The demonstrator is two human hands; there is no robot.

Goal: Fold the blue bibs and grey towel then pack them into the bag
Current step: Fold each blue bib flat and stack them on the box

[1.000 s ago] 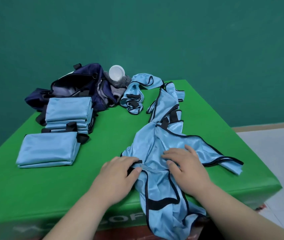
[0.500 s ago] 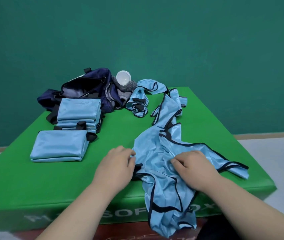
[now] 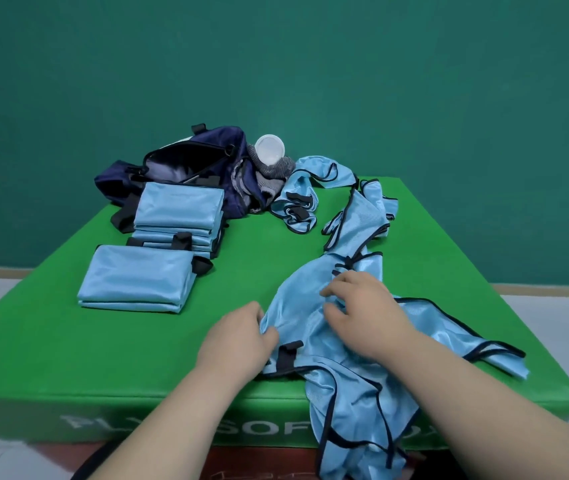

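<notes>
An unfolded blue bib (image 3: 352, 368) with black trim sprawls over the green table's near right part and hangs over the front edge. My left hand (image 3: 238, 337) pinches its left edge. My right hand (image 3: 362, 310) lies on the bib with curled fingers gathering the fabric. More loose bibs (image 3: 362, 216) trail toward the back, and another crumpled bib (image 3: 300, 202) lies by the bag. One folded bib (image 3: 137, 278) rests at the left, with a stack of folded bibs (image 3: 179, 213) behind it. The open navy bag (image 3: 186, 168) sits at the back left, with the grey towel (image 3: 271, 174) beside it.
A white round lid or cup (image 3: 269, 149) rests on the grey towel. The green padded table (image 3: 68, 344) has bare surface at its centre and front left. A dark green wall stands behind, and pale floor shows on both sides.
Both hands have shifted farther onto the bib, the right one moving up and away along the fabric. The camera has tilted up, so the table sits lower in view.
</notes>
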